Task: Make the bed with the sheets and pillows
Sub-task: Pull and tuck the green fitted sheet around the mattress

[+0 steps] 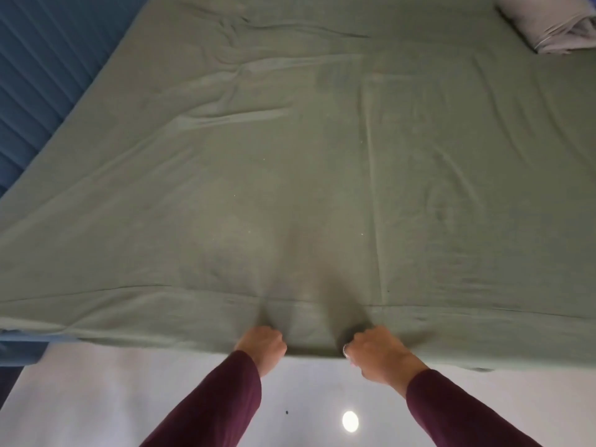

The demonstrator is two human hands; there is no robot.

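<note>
Gripping the green sheet (322,162) at the bed's near edge, left hand (263,345) and right hand (379,353) both clenched on fabric; folded grey linen (554,24) at far-right corner.

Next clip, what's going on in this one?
A person is making a bed. Both hands, left and right, grip the near edge of a green sheet spread over the mattress. The sheet covers most of the bed, with wrinkles toward the far left. A folded grey cloth lies at the far right corner. No pillows are in view.
</note>
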